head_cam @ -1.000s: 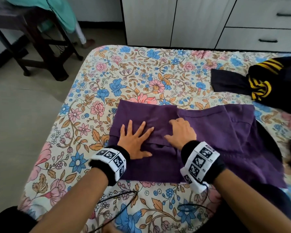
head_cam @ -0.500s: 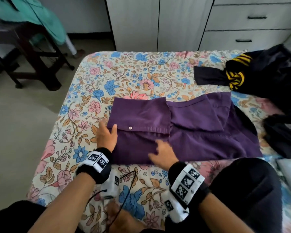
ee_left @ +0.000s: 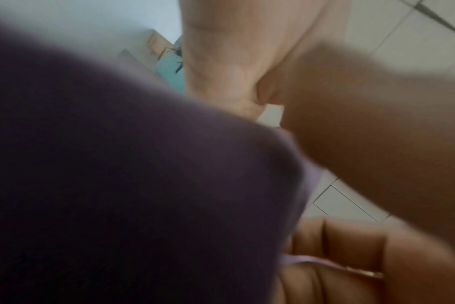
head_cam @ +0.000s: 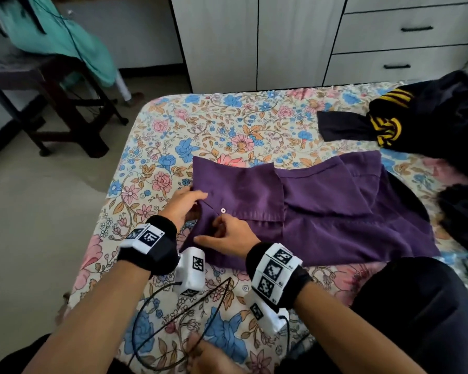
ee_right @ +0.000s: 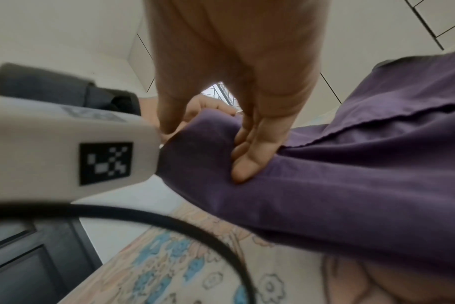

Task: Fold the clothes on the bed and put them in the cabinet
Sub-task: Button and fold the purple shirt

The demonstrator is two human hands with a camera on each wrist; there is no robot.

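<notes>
Bed (head_cam: 227, 125): floral sheet, bare stretch between the clothes and the far edge.
Cabinet (head_cam: 254, 41): just beyond the foot, doors closed.
Purple garment (head_cam: 322, 211): partly folded, flat near the front edge.
Left hand (head_cam: 183, 205): fingers pinch its left edge.
Right hand (head_cam: 231, 233): fingers curled, gripping a fold beside it.
Dark clothes (head_cam: 430, 117): far right corner.

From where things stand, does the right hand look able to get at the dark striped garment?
Probably yes: bare bedsheet leaves the way free to the striped garment, but the right hand pinches the purple shirt.
</notes>
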